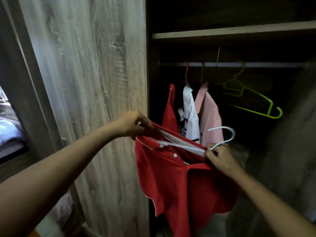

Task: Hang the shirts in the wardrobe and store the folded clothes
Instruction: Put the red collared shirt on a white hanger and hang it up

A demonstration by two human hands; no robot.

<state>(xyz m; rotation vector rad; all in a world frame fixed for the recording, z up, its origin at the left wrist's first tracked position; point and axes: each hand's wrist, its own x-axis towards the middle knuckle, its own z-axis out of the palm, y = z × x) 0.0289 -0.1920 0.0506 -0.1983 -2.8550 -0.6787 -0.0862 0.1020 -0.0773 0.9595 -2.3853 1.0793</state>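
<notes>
Left fingers: curled on the left hand [133,124]; one end of the polo's [171,178] collar is pinched.
Right fingers: closed on the right hand [220,158]; the hanger [232,133] is gripped at the base of its hook, with the other collar end caught under the same grip.
Hanger: laid across the stretched collar opening, hook up and to the right. Whether its arms are seated in the shoulders cannot be told.
Polo: held in the air before the wardrobe opening, below the rail [265,64] and near its left end; not yet hung.
Rail: three shirts [209,115] are crowded at the left end; a green hanger [271,105] hangs bare toward the right.
Risk, slip: if the collar is released before both shoulders are seated, the polo is likely to slide off one arm and drop.
Risk, snag: if the hook is raised among the crowded shirts, one may be knocked or the hook fouled.
Risk, miss: the rail is dim, so the hook could be let go unseated.
</notes>
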